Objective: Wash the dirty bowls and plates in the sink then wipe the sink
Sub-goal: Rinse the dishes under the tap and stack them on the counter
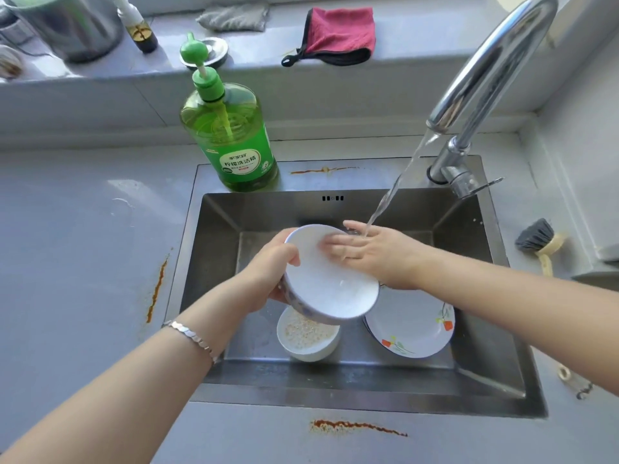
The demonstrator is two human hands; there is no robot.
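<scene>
- White bowl [331, 283] tilted over the sink [482, 333]; left hand [271, 262] grips its rim.
- Right hand [375, 252], fingers flat, rubs inside under running water [392, 192].
- Risk: wet rim slips, bowl drops onto soiled bowl [306, 336] or floral plate [412, 326] below.

Left hand [264, 272] — fingers mostly behind bowl [331, 283]; plate [412, 326] partly under it; pot [67, 25] cut by top edge.

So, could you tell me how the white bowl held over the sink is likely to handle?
The white bowl is wet from the tap water, so probably slippery in the left hand gripping its rim. It looks like glazed ceramic: rigid, and likely to chip if dropped onto the floral plate below.
</scene>
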